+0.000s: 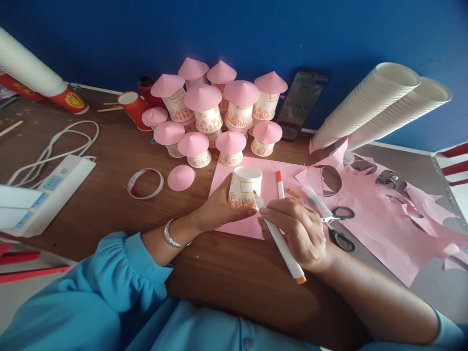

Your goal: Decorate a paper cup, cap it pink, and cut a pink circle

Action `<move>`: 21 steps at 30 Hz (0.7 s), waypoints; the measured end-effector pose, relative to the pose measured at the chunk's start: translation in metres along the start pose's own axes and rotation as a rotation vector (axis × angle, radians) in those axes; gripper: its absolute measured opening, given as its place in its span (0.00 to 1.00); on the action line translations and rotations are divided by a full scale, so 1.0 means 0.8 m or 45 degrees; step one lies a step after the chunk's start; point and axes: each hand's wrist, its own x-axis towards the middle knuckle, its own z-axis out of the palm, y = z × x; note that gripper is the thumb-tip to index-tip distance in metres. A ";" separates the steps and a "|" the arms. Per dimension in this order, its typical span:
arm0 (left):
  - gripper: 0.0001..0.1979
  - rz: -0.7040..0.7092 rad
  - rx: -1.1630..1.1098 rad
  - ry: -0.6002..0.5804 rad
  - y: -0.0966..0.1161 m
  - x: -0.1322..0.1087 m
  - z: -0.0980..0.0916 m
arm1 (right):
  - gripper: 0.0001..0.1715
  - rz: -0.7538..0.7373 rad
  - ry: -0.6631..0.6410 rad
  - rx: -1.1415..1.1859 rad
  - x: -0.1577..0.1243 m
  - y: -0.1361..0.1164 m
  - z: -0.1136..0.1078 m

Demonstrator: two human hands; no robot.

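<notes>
My left hand (219, 207) is wrapped round a small white paper cup (252, 176) that stands over the pink sheet (237, 225). Red and orange flowers run along the cup's lower edge, with a yellow-orange rectangle outlined above them. In my right hand (298, 229) is a white marker (281, 247) with an orange end, its tip at the cup's side by the rectangle. A red-capped marker (280, 184) lies on the sheet just beyond. Left of the cup lies a loose pink paper cone (181, 178).
Behind the cup stand several decorated cups with pink cone roofs (203, 98). A phone (302, 105) and tall cup stacks (365, 105) lean at the wall. Scissors (340, 226), a glue stick (316, 201) and pink scraps (380, 234) lie right; tape roll (145, 184) and power strip (54, 190) left.
</notes>
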 end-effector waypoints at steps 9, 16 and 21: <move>0.31 0.077 -0.015 -0.065 -0.006 0.001 0.001 | 0.12 0.018 -0.009 -0.016 0.000 0.003 0.001; 0.31 0.065 0.016 -0.051 -0.004 0.001 0.002 | 0.13 0.019 -0.040 0.031 -0.004 0.003 0.000; 0.33 0.042 0.033 -0.010 -0.001 0.002 0.002 | 0.14 0.034 -0.066 0.047 -0.007 0.002 0.005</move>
